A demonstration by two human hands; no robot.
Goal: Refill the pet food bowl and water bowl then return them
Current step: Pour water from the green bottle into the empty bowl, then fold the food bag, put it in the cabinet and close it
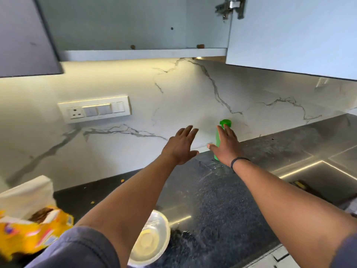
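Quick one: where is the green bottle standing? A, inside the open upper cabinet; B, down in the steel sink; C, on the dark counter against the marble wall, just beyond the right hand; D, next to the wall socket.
C: the green bottle stands on the dark counter by the marble wall, partly hidden behind the open right hand.

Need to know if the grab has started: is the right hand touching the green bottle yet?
Cannot tell. In the head view the right hand, fingers spread, overlaps the green bottle and hides most of it, so neither contact nor a gap shows.

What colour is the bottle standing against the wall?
Bright green, cap included; the bottle shows in the head view, partly behind the right hand.
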